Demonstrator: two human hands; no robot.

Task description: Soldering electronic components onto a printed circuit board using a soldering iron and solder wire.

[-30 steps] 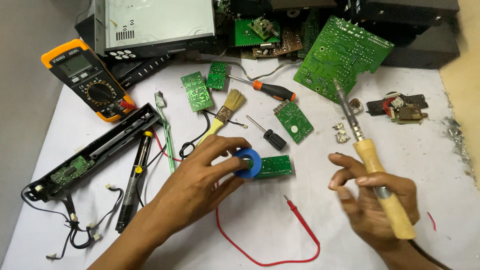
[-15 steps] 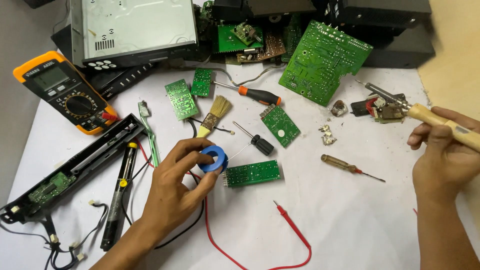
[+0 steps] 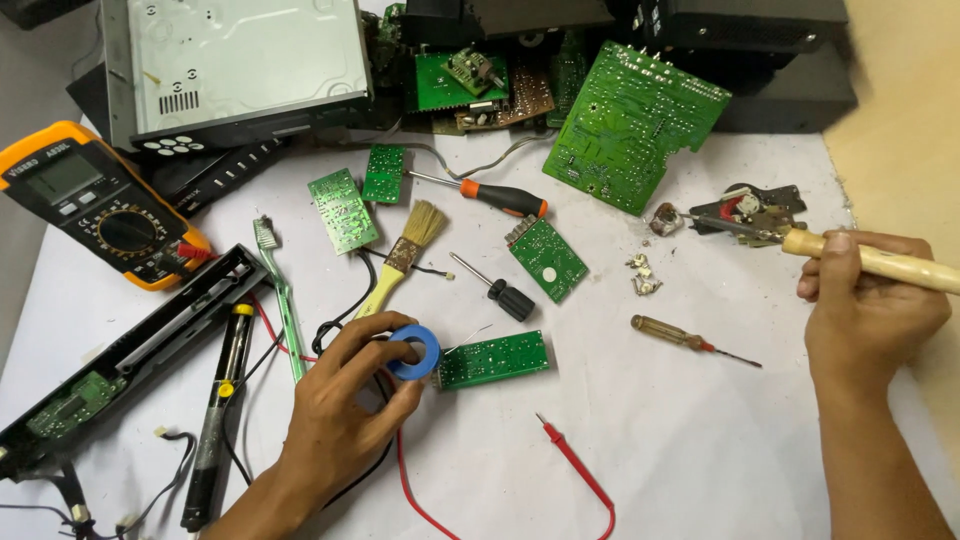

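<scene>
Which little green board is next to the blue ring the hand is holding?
Start at the left hand on the white table, gripping the blue ring. The board lies flat just right of it, long and rectangular, unlike the tilted squarish board above.

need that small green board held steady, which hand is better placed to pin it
Left, probably. The left hand rests on the blue tape roll right beside the small green board; the right hand grips the soldering iron far off.

Left hand [image 3: 335, 420] on blue tape roll [image 3: 414, 352]
</scene>
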